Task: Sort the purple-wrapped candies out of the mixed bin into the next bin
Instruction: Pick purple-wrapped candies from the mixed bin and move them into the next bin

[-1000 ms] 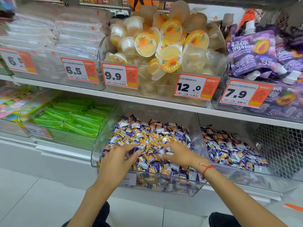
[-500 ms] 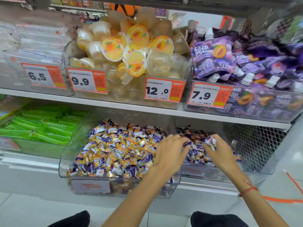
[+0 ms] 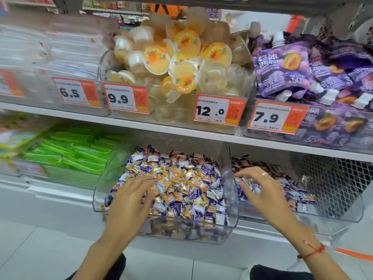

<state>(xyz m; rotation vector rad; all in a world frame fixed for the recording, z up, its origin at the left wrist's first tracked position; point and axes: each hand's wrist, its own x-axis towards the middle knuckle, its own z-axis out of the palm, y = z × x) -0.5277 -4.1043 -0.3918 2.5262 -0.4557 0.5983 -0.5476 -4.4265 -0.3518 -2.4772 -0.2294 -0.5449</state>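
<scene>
Your left hand (image 3: 129, 201) lies spread on the mixed bin (image 3: 230, 229), holding nothing; your right hand (image 3: 260, 190) hovers loosely curled over the next bin (image 3: 355, 211), any pinch too blurred to tell; purple-wrapped candies (image 3: 177, 209) sit tangled among orange ones, so a hasty grab could carry those across.

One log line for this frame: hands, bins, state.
left hand: open, on candies in mixed bin | right hand: fingers spread over next bin, grasp unclear | purple candies: in next bin
</scene>
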